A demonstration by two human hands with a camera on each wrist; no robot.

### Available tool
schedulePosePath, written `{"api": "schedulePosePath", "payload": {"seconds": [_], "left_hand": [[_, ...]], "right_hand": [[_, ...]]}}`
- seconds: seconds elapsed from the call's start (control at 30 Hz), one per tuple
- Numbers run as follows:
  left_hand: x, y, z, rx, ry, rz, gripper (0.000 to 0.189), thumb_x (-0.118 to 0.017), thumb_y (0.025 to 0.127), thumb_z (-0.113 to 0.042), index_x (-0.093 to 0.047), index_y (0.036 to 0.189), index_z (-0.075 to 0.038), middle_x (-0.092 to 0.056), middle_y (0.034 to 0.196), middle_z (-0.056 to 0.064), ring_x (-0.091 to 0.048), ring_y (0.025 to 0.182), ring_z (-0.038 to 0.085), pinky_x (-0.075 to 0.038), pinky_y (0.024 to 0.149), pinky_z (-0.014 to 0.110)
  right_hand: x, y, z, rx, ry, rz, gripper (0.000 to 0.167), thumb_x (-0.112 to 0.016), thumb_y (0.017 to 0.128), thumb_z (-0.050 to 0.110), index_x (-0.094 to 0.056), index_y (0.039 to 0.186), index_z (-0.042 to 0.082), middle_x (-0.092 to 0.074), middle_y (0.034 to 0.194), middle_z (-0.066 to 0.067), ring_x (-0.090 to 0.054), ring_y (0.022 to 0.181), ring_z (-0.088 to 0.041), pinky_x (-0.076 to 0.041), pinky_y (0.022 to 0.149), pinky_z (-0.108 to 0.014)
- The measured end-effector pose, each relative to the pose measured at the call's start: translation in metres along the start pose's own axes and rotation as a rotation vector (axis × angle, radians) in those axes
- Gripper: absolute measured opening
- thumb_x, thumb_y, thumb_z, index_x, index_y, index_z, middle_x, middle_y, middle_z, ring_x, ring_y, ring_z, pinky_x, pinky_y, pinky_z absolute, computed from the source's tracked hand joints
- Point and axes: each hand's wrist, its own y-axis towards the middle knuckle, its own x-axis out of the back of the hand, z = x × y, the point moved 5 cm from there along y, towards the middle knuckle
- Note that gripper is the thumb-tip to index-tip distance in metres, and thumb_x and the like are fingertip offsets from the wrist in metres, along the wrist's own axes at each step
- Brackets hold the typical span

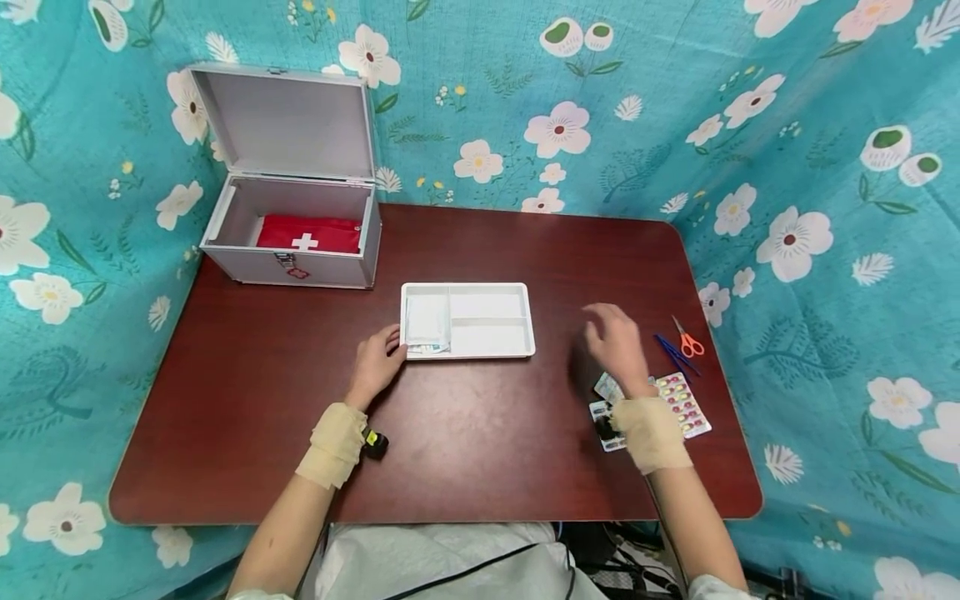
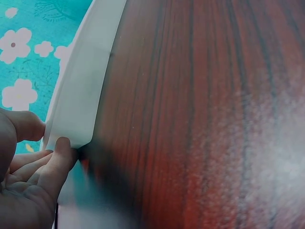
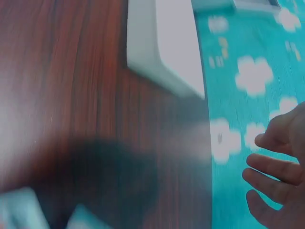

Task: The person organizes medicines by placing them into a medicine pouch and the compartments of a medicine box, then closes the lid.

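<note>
A white divided tray [image 1: 491,337] lies on the table, with flat pale packets [image 1: 427,321] in its left compartment. My left hand [image 1: 377,364] holds the tray by its near left corner; in the left wrist view, thumb and fingers meet the rim and wall there. My right hand [image 1: 618,346] is in the air to the right of the tray, fingers loosely bent and nothing between them. Beneath and beside the right wrist lie a blister pack of coloured pills [image 1: 684,406] and other small packs [image 1: 604,433], partly covered by the forearm.
An open silver case [image 1: 300,268] stands at the back left, with a red pouch [image 1: 330,233] bearing a white cross inside. Orange-handled scissors [image 1: 690,343] and a slim blue tool [image 1: 677,355] lie near the right edge. Floral curtains [image 1: 480,83] surround the table.
</note>
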Motion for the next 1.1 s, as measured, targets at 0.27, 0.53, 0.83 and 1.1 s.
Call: {"api": "schedulePosePath", "payload": {"seconds": [0.27, 0.53, 0.83, 1.1], "left_hand": [[0.0, -0.003, 0.0, -0.001, 0.016, -0.001, 0.047, -0.063, 0.095, -0.008, -0.053, 0.139, 0.006, -0.062, 0.132, 0.027, -0.065, 0.12, 0.034, -0.055, 0.1, 0.039], [-0.002, -0.005, -0.004, -0.003, 0.011, 0.01, 0.047, -0.061, 0.095, -0.007, -0.052, 0.139, 0.008, -0.062, 0.132, 0.028, -0.064, 0.12, 0.035, -0.055, 0.1, 0.039], [-0.002, -0.005, -0.007, -0.008, 0.014, 0.003, 0.045, -0.062, 0.095, -0.006, -0.054, 0.137, 0.007, -0.063, 0.13, 0.028, -0.065, 0.119, 0.034, -0.055, 0.1, 0.039], [-0.002, -0.004, -0.005, 0.009, 0.028, 0.003, 0.046, -0.063, 0.095, -0.009, -0.054, 0.138, 0.006, -0.063, 0.131, 0.025, -0.065, 0.119, 0.032, -0.054, 0.101, 0.038]], "right_hand": [[0.058, -0.062, -0.079, -0.203, -0.091, 0.041, 0.032, -0.063, 0.087, 0.0, -0.064, 0.118, -0.007, -0.064, 0.115, -0.033, -0.059, 0.107, -0.051, -0.046, 0.089, -0.064], [0.076, -0.129, -0.137, -0.5, -0.19, 0.264, 0.053, -0.071, 0.088, 0.018, -0.053, 0.125, -0.015, -0.056, 0.113, -0.04, -0.055, 0.1, -0.055, -0.046, 0.082, -0.066], [0.059, -0.154, -0.163, -0.664, -0.135, 0.354, 0.069, -0.07, 0.09, 0.023, -0.039, 0.137, -0.017, -0.045, 0.12, -0.043, -0.046, 0.107, -0.059, -0.043, 0.091, -0.069], [0.059, -0.157, -0.166, -0.703, -0.041, 0.265, 0.068, -0.074, 0.086, 0.015, -0.038, 0.134, -0.017, -0.049, 0.118, -0.041, -0.051, 0.101, -0.049, -0.045, 0.087, -0.062]]}}
